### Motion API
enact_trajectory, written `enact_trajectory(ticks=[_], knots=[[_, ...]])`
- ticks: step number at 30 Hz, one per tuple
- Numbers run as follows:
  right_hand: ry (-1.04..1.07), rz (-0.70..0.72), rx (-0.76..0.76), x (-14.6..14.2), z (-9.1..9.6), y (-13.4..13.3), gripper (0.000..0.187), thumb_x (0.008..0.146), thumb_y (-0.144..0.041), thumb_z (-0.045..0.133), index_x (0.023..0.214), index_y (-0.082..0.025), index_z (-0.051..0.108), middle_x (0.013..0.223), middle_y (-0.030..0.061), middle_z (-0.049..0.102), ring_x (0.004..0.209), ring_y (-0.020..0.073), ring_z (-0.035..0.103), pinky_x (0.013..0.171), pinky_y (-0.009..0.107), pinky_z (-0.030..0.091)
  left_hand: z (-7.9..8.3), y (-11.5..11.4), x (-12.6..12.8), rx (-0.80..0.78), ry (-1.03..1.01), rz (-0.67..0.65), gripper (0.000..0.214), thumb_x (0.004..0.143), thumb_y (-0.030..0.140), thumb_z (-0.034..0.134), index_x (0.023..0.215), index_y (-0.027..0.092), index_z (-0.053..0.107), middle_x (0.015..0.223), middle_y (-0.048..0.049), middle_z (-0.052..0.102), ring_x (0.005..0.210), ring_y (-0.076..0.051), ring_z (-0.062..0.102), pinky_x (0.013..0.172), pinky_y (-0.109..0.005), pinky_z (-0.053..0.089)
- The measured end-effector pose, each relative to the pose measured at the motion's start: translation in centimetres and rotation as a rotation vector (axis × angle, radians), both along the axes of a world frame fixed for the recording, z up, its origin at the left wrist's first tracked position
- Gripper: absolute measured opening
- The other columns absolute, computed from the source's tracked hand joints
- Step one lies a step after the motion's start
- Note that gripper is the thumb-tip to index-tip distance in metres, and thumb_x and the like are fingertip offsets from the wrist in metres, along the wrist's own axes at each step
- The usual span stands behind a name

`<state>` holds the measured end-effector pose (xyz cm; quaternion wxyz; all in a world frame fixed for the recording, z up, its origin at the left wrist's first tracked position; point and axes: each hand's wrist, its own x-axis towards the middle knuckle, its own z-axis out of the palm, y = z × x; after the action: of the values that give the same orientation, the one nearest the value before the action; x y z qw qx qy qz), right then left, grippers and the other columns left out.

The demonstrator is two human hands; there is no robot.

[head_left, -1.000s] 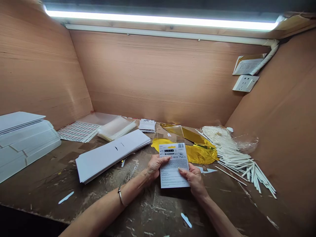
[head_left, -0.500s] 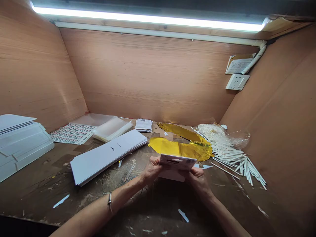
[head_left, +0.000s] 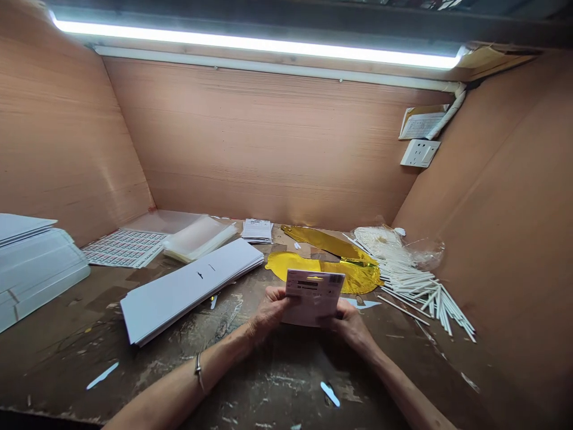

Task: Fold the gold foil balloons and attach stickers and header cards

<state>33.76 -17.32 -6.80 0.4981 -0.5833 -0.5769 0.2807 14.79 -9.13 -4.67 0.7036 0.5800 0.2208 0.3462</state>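
A printed white card (head_left: 312,301) with a hang slot near its top edge is held up in front of me. My left hand (head_left: 273,307) grips its left edge, thumb on the near side. My right hand (head_left: 349,322) is closed on its lower right edge. Just behind the card lie flat yellow-gold foil balloons (head_left: 358,276), partly hidden by it. To the left of my hands rests a stack of long white cards (head_left: 192,286), with black marks on the top one.
White paper sticks (head_left: 421,292) lie heaped at the right. Clear plastic sleeves (head_left: 197,239), a printed sticker sheet (head_left: 128,248) and a small card stack (head_left: 256,230) are at the back. White sheets (head_left: 36,269) stand far left. Small white scraps (head_left: 330,394) dot the table.
The card has tilted more upright, so its printed face and slot show more. Both hands still hold it. The whole view has shifted slightly.
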Motion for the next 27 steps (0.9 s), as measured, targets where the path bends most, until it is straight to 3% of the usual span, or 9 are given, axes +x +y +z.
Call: enact_trajectory(ticks=[6,10,14,18,20,22,24,27], knots=[[0.241,-0.011,-0.013,0.2,-0.1,-0.4,0.020,0.066,-0.037,0.065,0.073,-0.020,0.071,0.072,0.0018,0.064,0.073,0.0192,0.055,0.072,0.031,0.043,-1.4,0.3,0.1,-0.023,0.050,-0.005,0.028,0.066,0.033,0.067,0.085,0.014,0.071,0.072,-0.0032,0.066,0.066,-0.015,0.055,0.062,-0.023,0.041],[0.174,0.017,-0.008,0.2,-1.3,-0.6,0.020,0.068,-0.037,0.062,0.076,-0.021,0.071,0.075,0.0013,0.065,0.077,0.0204,0.055,0.073,0.031,0.043,-2.5,0.2,-0.1,-0.024,0.058,0.002,0.023,0.066,0.030,0.066,0.083,0.015,0.071,0.074,-0.0014,0.066,0.068,-0.015,0.056,0.065,-0.023,0.041],[0.068,-0.019,-0.061,0.6,-1.4,0.2,0.022,0.070,-0.038,0.059,0.076,-0.020,0.069,0.076,0.0009,0.065,0.076,0.0197,0.056,0.069,0.029,0.043,-2.3,0.7,0.8,-0.041,0.051,0.033,0.024,0.064,0.031,0.067,0.078,0.012,0.069,0.073,-0.0026,0.066,0.067,-0.016,0.057,0.065,-0.024,0.042],[-0.047,-0.157,-0.200,0.7,-0.2,2.0,0.027,0.067,-0.043,0.059,0.070,-0.017,0.064,0.060,-0.0004,0.060,0.058,0.0155,0.053,0.053,0.024,0.038,-1.7,2.2,2.1,-0.070,0.102,0.206,0.036,0.054,0.031,0.073,0.082,0.012,0.063,0.073,-0.0057,0.065,0.069,-0.020,0.058,0.063,-0.028,0.043],[-0.219,-0.269,-0.215,1.2,0.5,2.5,0.028,0.067,-0.046,0.059,0.070,-0.018,0.063,0.059,-0.0003,0.058,0.057,0.0147,0.052,0.053,0.024,0.036,-1.3,2.8,2.3,0.069,0.367,0.379,0.040,0.051,0.031,0.074,0.084,0.013,0.059,0.072,-0.0071,0.063,0.074,-0.023,0.058,0.066,-0.029,0.042],[-0.469,-0.391,-0.156,2.4,1.0,2.3,0.026,0.071,-0.043,0.056,0.077,-0.018,0.062,0.069,0.0025,0.060,0.066,0.0160,0.054,0.060,0.025,0.036,-1.0,3.0,2.3,0.363,0.681,0.490,0.042,0.058,0.035,0.070,0.091,0.014,0.056,0.080,-0.0094,0.061,0.084,-0.026,0.056,0.072,-0.033,0.041],[-0.708,-0.523,-0.105,4.5,1.2,1.3,0.022,0.075,-0.035,0.054,0.086,-0.017,0.061,0.083,0.0069,0.060,0.078,0.0180,0.054,0.068,0.026,0.036,-0.9,2.9,2.2,0.658,0.842,0.428,0.038,0.068,0.039,0.062,0.096,0.013,0.055,0.090,-0.0116,0.059,0.089,-0.027,0.053,0.076,-0.037,0.040],[-0.946,-0.691,-0.163,8.9,0.7,-1.6,0.020,0.076,-0.030,0.053,0.089,-0.016,0.060,0.090,0.0112,0.059,0.087,0.0214,0.052,0.074,0.030,0.034,-1.6,2.4,2.5,1.036,0.822,0.222,0.038,0.072,0.041,0.057,0.101,0.016,0.054,0.106,-0.0117,0.053,0.102,-0.028,0.045,0.086,-0.040,0.036]])
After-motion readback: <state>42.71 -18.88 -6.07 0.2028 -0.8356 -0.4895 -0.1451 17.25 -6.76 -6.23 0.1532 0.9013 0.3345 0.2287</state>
